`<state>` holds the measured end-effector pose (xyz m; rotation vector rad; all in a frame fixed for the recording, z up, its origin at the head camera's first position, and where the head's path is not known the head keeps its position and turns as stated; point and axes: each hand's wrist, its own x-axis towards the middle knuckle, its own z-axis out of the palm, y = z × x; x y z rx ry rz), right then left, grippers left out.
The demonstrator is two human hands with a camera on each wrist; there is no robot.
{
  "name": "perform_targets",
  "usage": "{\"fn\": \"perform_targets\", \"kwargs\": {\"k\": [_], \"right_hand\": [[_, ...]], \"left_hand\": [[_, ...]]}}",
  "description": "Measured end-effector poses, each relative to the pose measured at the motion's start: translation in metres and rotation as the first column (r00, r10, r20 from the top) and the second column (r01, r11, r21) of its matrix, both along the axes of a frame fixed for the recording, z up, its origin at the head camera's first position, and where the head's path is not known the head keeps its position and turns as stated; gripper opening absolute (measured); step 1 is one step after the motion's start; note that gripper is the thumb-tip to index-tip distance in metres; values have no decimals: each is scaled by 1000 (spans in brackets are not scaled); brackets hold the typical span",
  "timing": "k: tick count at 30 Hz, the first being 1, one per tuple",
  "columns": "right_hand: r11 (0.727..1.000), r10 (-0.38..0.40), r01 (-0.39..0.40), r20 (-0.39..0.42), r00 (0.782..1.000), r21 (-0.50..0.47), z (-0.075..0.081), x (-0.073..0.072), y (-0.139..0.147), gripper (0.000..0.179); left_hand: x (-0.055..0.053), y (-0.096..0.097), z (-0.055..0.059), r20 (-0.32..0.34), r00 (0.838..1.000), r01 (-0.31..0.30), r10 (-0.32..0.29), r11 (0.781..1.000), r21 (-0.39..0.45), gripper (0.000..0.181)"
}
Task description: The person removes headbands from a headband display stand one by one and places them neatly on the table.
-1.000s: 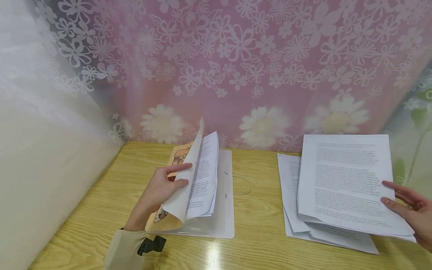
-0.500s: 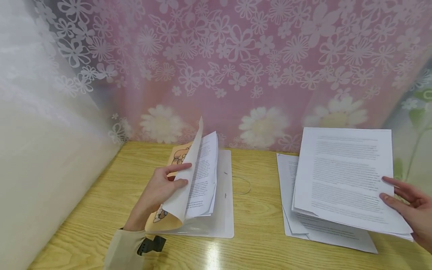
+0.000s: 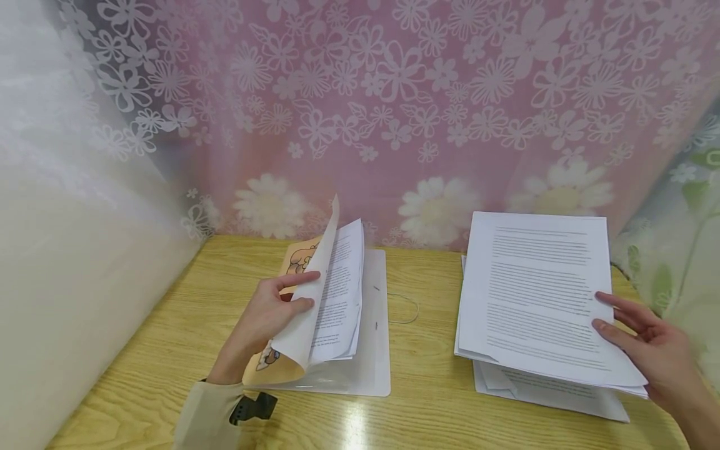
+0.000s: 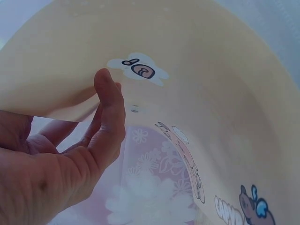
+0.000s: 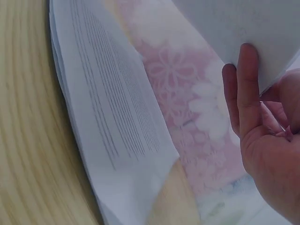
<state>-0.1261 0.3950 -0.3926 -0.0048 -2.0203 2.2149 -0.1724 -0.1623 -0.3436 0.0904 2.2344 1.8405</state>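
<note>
On the left, my left hand [image 3: 275, 315] holds back the bent orange cover [image 3: 304, 250] of a folder, its white inside facing right. The left wrist view shows cartoon animals on that cover [image 4: 225, 84]. Printed sheets [image 3: 340, 294] stand under it, over the folder's pale back panel [image 3: 378, 356]. At the right, my right hand [image 3: 652, 344] pinches the right edge of a printed paper stack [image 3: 540, 294], raised above other sheets [image 3: 568, 397] lying on the table. From the right wrist view, fingers [image 5: 248, 84] lie against the back of the held stack.
A thin pale loop [image 3: 416, 309] reaches out from the folder's right side onto the wood-grain table [image 3: 430, 381]. Behind stands a pink flowered curtain [image 3: 360, 125], and a pale sheet [image 3: 84, 250] hangs at the left.
My right hand has carried the held paper stack up a little and then left, so it covers more of the sheets beneath. My left hand and the folder cover stay still.
</note>
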Motion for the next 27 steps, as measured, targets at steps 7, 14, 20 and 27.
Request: {"fn": "perform_targets", "kwargs": {"k": [7,14,20,27], "right_hand": [[1000,22,-22,7,1000,6,-2,-4,-20,54],[997,9,-7,-16,1000,75,-6,-10,-35,53],[990,-13,18,-35,999,142,-10,-13,-46,52],[984,8,-11,21,1000,179,-12,-20,-61,53]], "left_hand": [[-1,0,0,11,1000,-9,9,1000,-6,46],[0,0,0,9,1000,-15,15,1000,2,46],[-1,1,0,-3,1000,-10,10,1000,-6,46],[-2,1,-1,3,1000,-20,20,1000,-14,45]]}}
